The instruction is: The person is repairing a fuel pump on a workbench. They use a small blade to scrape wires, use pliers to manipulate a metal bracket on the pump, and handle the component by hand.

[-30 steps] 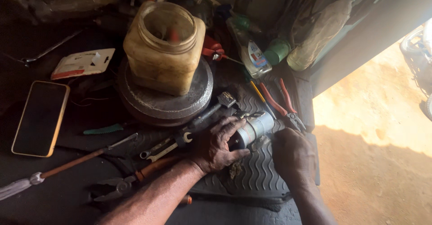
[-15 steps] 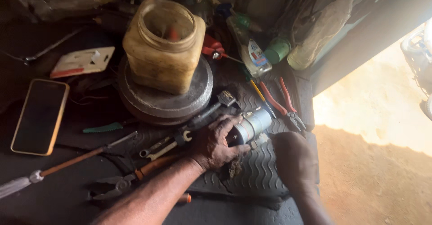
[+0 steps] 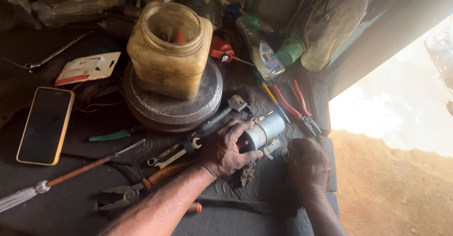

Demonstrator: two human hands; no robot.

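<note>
The small silver cylindrical motor (image 3: pixel 262 132) lies on the ribbed rubber mat (image 3: pixel 278 101) of the table, its nose tilted up-right a little more than a second ago. The left hand (image 3: pixel 225 148) keeps grasping its rear end. The right hand (image 3: pixel 309 167) has drawn back slightly, resting curled beside it; whether it holds anything I cannot tell. Red-handled pliers (image 3: pixel 296 105) lie just beyond

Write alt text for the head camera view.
A person's left hand grips a small metal cylinder on a cluttered dark workbench, the right hand beside it. Around lie wrenches, pliers, a phone and a grimy plastic jar.
</note>
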